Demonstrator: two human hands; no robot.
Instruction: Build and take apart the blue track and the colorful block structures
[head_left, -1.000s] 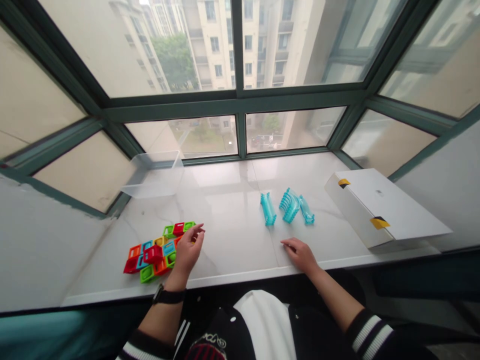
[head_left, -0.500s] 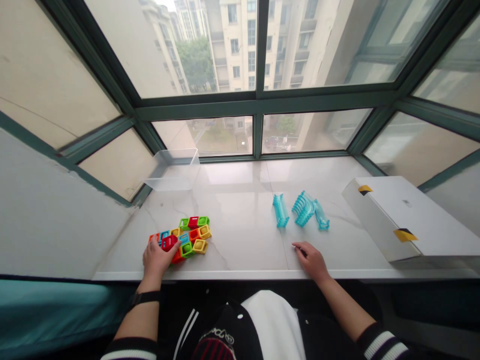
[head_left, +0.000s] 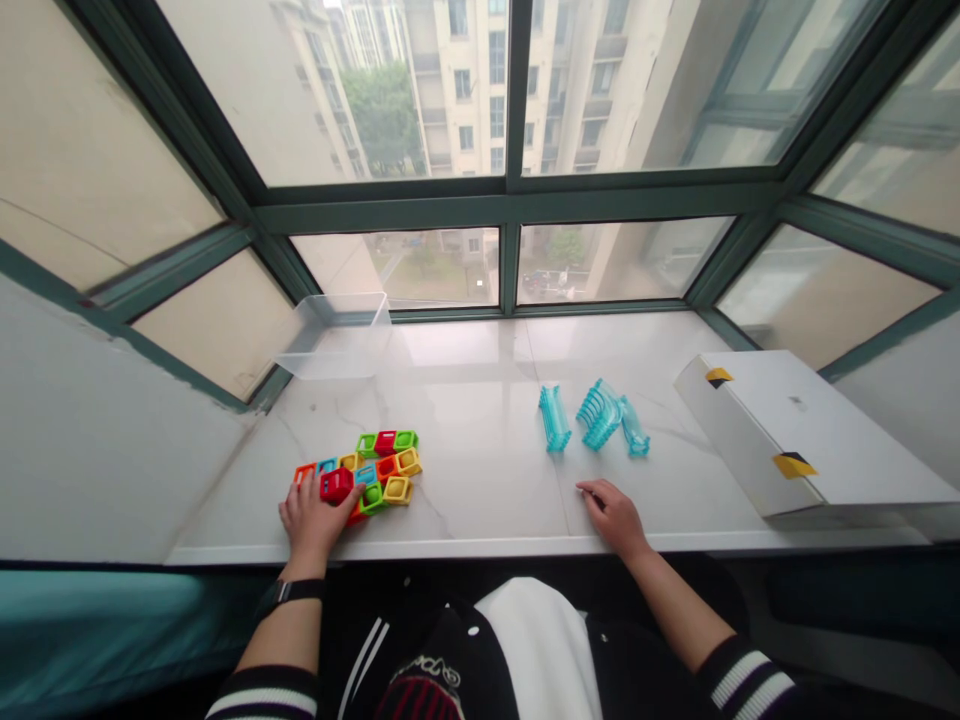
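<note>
My left hand (head_left: 313, 513) is at a cluster of colourful plastic blocks, its thumb and fingers around a red block (head_left: 337, 485) that sits higher than the others. Around it lie a green block (head_left: 373, 498), a yellow block (head_left: 397, 490), a blue block (head_left: 365, 475) and several more in red, orange, green and yellow. Part of the cluster is hidden under the hand. My right hand (head_left: 615, 517) rests on the white counter with fingers curled inward and nothing visible in them. Beyond it lie a straight translucent blue track piece (head_left: 555, 419), a curved one (head_left: 600, 415) and a smaller one (head_left: 634, 428).
A clear plastic bin (head_left: 337, 340) stands at the back left by the window. On the right sits a large white box (head_left: 817, 430) with yellow-and-black tape tabs. The marble-patterned counter (head_left: 480, 400) ends at a front edge close to my body; window frames bound it behind.
The whole view has shifted slightly, so things appear a little further left. Both hands stay in about the same place relative to the blocks and the counter.
</note>
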